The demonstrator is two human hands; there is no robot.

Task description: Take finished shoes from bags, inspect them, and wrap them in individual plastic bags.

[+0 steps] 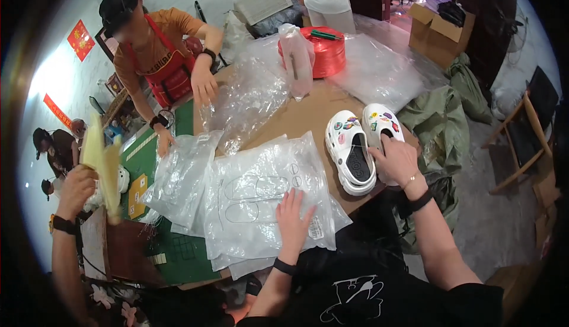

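My left hand (293, 217) lies flat with fingers spread on a stack of clear plastic bags (255, 179). The top bag is printed with two shoe outlines. To the right, a pair of white clogs stands on the brown cardboard, dotted with colourful charms. My right hand (398, 161) grips the right clog (379, 119), its fingers reaching into the opening. Its thumb is close to the inner edge of the left clog (341, 143), whose dark insole shows. The heel of the right clog is partly hidden by my hand.
A co-worker in a red apron (166, 60) handles clear bags across the table. Another person's hand (80, 187) at left holds yellow sheets (102, 155). Behind stand a red roll of plastic twine (327, 54) and an open carton (435, 36). Green sacks (435, 125) hang at right.
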